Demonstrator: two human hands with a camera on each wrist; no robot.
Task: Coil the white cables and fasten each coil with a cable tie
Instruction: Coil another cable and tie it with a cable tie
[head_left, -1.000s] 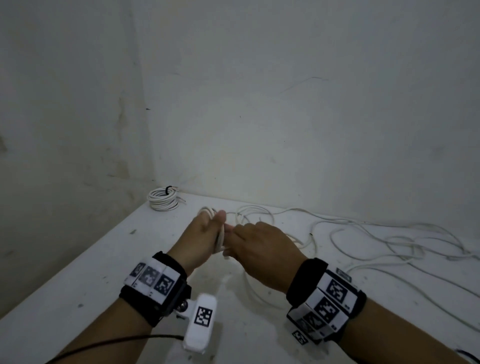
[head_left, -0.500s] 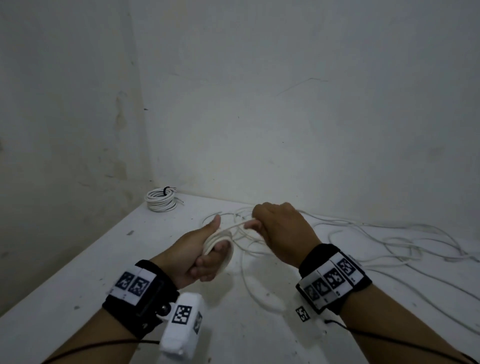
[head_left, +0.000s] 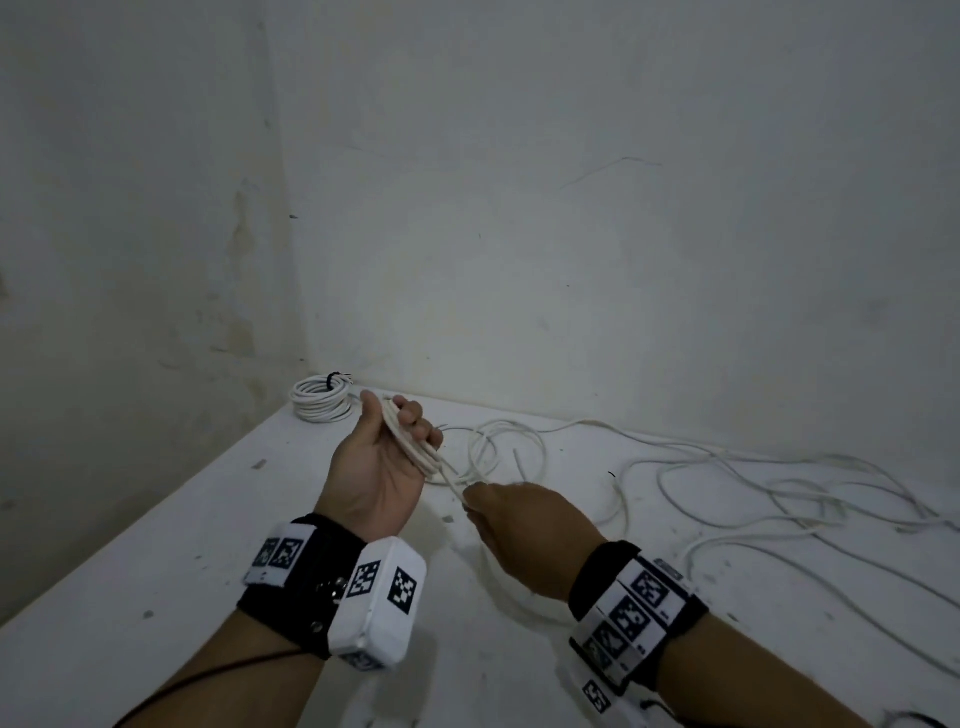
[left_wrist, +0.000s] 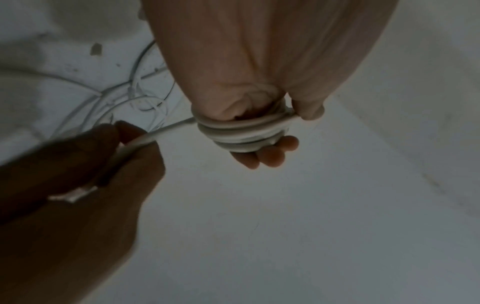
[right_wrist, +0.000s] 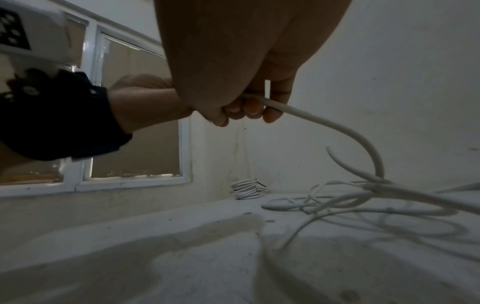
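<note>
The white desk (head_left: 156, 519) runs into a corner between two pale walls. Loose white cable (head_left: 727, 467) sprawls in open loops over the desk's far and right side, from near the middle out toward the right edge. In the desk's far left corner sits a finished coil (head_left: 318, 402), its turns stacked and bound by a black cable tie (head_left: 332, 378) at its far side. Above the desk, toward its middle, the left hand (head_left: 382, 467) is raised palm up, its fingers curled round a small coil in progress (head_left: 410, 441); the left wrist view shows several turns wound about the fingers (left_wrist: 270, 156). A strand runs from that coil down to the right hand (head_left: 524, 525), just beside and lower, which pinches the cable between thumb and curled fingers (right_wrist: 253, 108); from there the cable trails on into the loose loops.
</note>
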